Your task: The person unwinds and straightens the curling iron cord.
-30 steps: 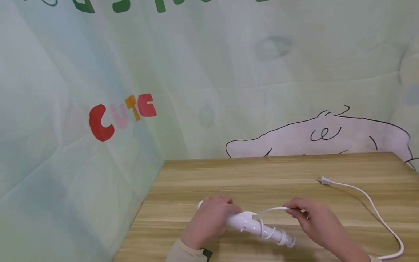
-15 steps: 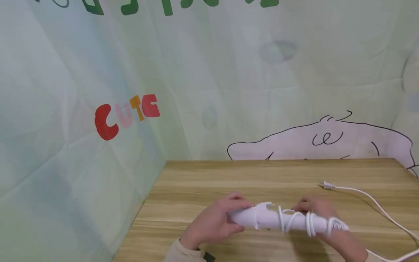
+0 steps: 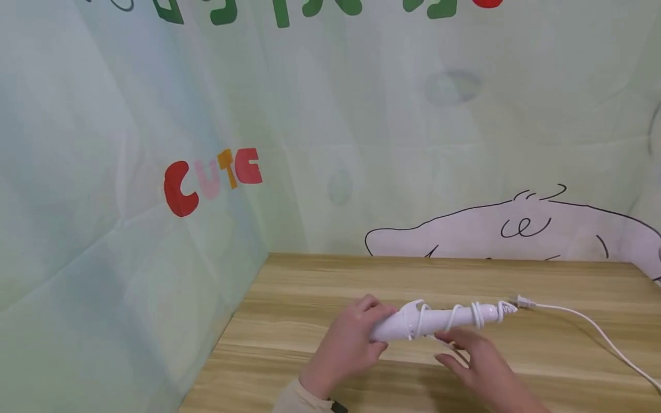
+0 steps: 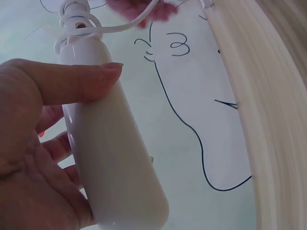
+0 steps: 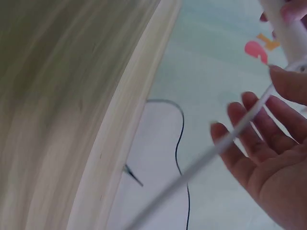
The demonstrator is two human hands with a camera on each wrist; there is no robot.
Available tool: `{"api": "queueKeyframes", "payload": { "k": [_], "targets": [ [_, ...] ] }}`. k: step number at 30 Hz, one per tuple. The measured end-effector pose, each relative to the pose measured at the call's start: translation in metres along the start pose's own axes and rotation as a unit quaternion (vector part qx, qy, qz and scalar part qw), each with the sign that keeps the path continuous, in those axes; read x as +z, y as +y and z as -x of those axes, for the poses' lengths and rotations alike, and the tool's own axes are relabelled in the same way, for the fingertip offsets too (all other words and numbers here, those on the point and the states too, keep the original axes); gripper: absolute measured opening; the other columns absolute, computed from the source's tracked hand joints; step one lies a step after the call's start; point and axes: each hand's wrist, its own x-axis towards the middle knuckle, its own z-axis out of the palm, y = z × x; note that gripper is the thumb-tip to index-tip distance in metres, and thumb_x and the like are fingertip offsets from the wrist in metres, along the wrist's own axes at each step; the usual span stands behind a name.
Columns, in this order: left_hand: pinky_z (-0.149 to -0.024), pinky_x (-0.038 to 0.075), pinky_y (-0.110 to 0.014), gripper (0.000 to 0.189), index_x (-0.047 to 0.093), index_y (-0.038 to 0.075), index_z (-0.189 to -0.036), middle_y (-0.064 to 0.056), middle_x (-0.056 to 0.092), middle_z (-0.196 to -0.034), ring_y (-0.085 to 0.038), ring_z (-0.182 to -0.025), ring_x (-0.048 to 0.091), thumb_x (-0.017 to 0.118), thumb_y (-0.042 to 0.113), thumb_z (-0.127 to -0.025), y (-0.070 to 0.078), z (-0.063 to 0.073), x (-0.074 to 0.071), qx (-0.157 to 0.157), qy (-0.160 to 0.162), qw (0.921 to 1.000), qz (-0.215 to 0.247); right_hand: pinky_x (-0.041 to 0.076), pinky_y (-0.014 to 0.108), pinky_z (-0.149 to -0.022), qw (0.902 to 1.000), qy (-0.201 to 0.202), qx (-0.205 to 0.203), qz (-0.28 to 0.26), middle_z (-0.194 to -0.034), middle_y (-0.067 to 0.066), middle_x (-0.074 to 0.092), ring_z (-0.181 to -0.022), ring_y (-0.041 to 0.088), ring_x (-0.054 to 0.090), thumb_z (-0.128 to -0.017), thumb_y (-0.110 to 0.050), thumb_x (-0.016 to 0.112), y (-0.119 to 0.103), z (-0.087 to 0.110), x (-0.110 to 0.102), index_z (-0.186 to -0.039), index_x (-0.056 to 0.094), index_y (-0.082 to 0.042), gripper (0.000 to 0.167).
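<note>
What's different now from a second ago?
The white wand has swung its cord end upward in the head view. The right hand has come from behind it to the near side, its pinch loosened, the cord passing between parted thumb and fingers. The left hand still grips the wand; the plug stays put.

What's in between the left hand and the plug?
The white wand, with white cord wound around it: the head view shows it reaching from the left hand toward the plug.
</note>
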Motion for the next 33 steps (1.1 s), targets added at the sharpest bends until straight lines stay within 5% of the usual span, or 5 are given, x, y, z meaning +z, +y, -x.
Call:
{"api": "queueKeyframes", "payload": {
  "k": [11, 16, 21, 31, 33],
  "targets": [
    [-0.075, 0.055, -0.032, 0.052, 0.07, 0.014, -0.117, -0.002, 0.062, -0.103, -0.016, -0.089, 0.06, 0.082, -0.001, -0.068, 0.004, 0.004, 0.01, -0.056, 0.008, 0.9972, -0.049, 0.052, 0.019, -0.063, 0.9891, -0.021, 0.0, -0.146, -0.084, -0.009, 0.065, -0.073, 0.003, 0.062, -0.077, 0.013, 0.074, -0.027, -0.005, 0.004, -0.092, 0.068, -0.017, 0.034],
    [-0.062, 0.049, -0.033, 0.056, 0.072, 0.02, -0.11, 0.0, 0.061, -0.094, -0.018, -0.083, 0.058, 0.083, -0.003, -0.06, 0.0, 0.006, 0.008, -0.074, -0.024, 0.9854, -0.151, 0.048, 0.014, -0.066, 0.9951, -0.016, -0.058, -0.079, -0.085, -0.01, 0.062, -0.076, 0.002, 0.059, -0.095, -0.017, 0.065, -0.027, -0.008, -0.005, -0.091, 0.064, -0.017, 0.004],
    [-0.066, 0.042, -0.033, 0.055, 0.073, 0.027, -0.108, 0.004, 0.061, -0.096, -0.018, -0.088, 0.058, 0.085, 0.002, -0.06, -0.002, 0.009, 0.003, -0.052, -0.112, 0.973, -0.195, 0.045, 0.015, -0.068, 0.9958, 0.031, -0.078, 0.038, -0.086, -0.014, 0.06, -0.075, 0.003, 0.057, -0.102, -0.041, 0.041, -0.022, -0.014, -0.026, -0.086, 0.065, -0.017, 0.037],
    [-0.078, 0.044, -0.021, 0.058, 0.075, 0.027, -0.108, 0.013, 0.06, -0.097, -0.003, -0.089, 0.055, 0.076, -0.008, -0.062, -0.016, 0.01, -0.007, 0.079, -0.177, 0.9801, -0.041, 0.046, 0.018, -0.07, 0.9877, 0.084, -0.069, 0.112, -0.082, -0.01, 0.064, -0.072, 0.011, 0.062, -0.1, -0.05, 0.041, 0.009, -0.015, -0.047, -0.079, 0.071, -0.014, 0.052],
    [-0.081, 0.043, -0.017, 0.056, 0.074, 0.023, -0.111, 0.01, 0.061, -0.101, -0.003, -0.091, 0.055, 0.076, -0.007, -0.063, -0.019, 0.009, -0.011, 0.084, -0.181, 0.9797, 0.018, 0.046, 0.019, -0.068, 0.9875, 0.082, -0.064, 0.119, -0.081, -0.01, 0.064, -0.07, 0.011, 0.061, -0.095, -0.04, 0.063, 0.016, -0.012, -0.047, -0.077, 0.071, -0.015, 0.031]
  ]
}}
